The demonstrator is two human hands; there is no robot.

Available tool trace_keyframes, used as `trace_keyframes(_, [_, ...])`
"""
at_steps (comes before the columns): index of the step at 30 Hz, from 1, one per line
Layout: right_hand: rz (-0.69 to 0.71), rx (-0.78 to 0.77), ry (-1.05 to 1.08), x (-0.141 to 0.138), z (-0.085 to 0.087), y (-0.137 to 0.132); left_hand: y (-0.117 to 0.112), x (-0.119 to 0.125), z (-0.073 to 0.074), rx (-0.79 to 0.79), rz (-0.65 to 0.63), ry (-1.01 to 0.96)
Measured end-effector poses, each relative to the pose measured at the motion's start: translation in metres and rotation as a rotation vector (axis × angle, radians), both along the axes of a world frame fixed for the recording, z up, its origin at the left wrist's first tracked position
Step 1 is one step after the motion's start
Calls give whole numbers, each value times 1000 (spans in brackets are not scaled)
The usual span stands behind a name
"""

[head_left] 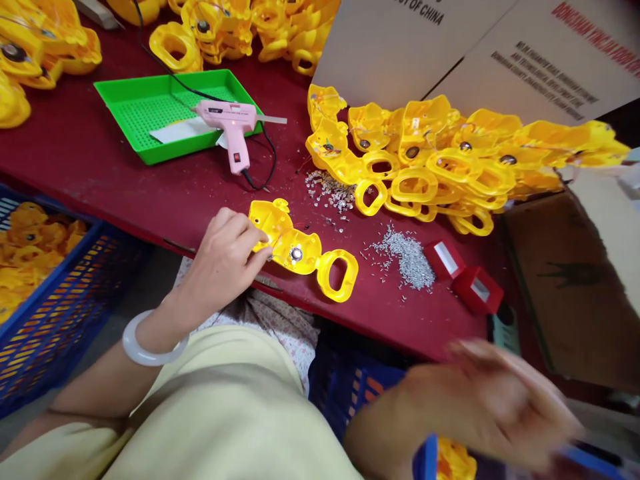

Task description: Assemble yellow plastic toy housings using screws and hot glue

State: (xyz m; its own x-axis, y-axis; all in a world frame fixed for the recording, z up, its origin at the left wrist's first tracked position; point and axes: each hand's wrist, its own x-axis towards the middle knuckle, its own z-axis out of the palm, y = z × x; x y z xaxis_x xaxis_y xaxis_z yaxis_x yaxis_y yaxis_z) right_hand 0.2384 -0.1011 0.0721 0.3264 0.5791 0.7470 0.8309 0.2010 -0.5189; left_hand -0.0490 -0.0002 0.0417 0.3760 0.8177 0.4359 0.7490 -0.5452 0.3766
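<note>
Blue crate (65, 293), yellow parts (30, 247) inside, green tray (155, 150)

The person wears a pale yellow top (220, 407) of soft, plain, matte cloth, with a wide, loose short sleeve (65, 440) that leaves the forearms bare. Below it shows a lap of thin white fabric (273, 327) printed with a small, muted brownish floral pattern, probably a skirt or trousers, though the frame doesn't settle which. Around the left wrist sits a thick, smooth bangle (145, 343) of milky white, translucent stone or plastic. The left hand (223, 267) is bare, with short nails. The right hand (493, 400) is bare too, but too blurred for finer detail.
</note>
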Motion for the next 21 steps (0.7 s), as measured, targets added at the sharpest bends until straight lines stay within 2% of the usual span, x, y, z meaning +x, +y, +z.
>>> trace_keyframes(1, [-26,93,-20,-14,-3,12,-4,-1,-1,-2,-4,-5])
trace_keyframes(5, [347,-324,-137,-58,-15,80,-12,-1,-9,9,7,-20])
trace_keyframes(7, [447,-482,-172,-69,-18,110,-12,-1,-13,8,14,-37])
trace_keyframes(9, [538,-661,-252,-74,-18,130,-10,-1,-15,-12,20,-48])
trace_keyframes(12, [639,-820,-323,-76,-16,138,-7,-3,-16,-49,40,-50])
trace_keyframes(18, [770,-889,-277,-71,-10,127,-3,-6,-9,-100,-22,18])
trace_keyframes(21, [770,-893,-266,-69,-11,122,-7,-8,-5,-105,-38,55])
